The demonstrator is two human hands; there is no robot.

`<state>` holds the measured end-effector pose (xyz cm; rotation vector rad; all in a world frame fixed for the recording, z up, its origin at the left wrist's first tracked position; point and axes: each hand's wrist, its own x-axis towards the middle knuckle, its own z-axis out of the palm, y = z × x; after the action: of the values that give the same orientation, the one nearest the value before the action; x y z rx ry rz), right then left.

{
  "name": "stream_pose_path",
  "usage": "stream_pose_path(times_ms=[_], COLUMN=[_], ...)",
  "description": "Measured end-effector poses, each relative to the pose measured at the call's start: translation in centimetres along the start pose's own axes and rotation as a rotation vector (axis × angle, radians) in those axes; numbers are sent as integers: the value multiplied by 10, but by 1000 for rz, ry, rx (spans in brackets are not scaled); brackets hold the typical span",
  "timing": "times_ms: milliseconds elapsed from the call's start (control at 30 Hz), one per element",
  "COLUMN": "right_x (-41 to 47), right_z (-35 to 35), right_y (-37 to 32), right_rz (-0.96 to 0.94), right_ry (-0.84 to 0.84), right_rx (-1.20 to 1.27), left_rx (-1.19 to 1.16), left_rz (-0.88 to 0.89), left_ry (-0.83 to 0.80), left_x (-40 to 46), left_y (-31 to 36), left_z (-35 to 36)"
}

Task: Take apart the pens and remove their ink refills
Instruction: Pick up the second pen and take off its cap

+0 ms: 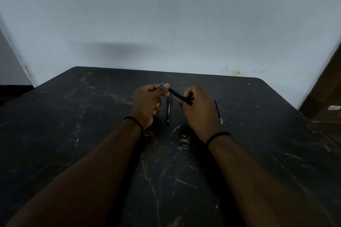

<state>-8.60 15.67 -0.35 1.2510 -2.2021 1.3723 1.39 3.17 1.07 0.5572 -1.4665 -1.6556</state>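
Note:
A black pen (178, 95) with a blue end is held above the table between both hands, slanting down to the right. My left hand (148, 104) pinches its upper blue end between thumb and forefinger. My right hand (200, 110) grips its lower black end. Below them a second black pen (168, 109) with white lettering and a blue tip lies flat on the table, pointing toward me. A thin ink refill (218, 111) lies on the table just right of my right hand.
The black marble-patterned table (92, 134) reaches to a pale wall at the back. A brown door or cabinet (324, 101) stands at the right edge. Both wrists carry dark bands.

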Motion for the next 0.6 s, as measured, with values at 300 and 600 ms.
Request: stream_pose_path(times_ms=[300,600], right_x=[2,2], right_z=[-2,-2], right_y=[-5,-3], right_rz=[-16,32], right_ry=[-73,-11], right_rx=[-74,-8], left_rx=[12,1], left_rz=[-3,-2], left_ry=[17,16], left_x=[-1,-2], left_y=[2,1], left_z=[-2,0])
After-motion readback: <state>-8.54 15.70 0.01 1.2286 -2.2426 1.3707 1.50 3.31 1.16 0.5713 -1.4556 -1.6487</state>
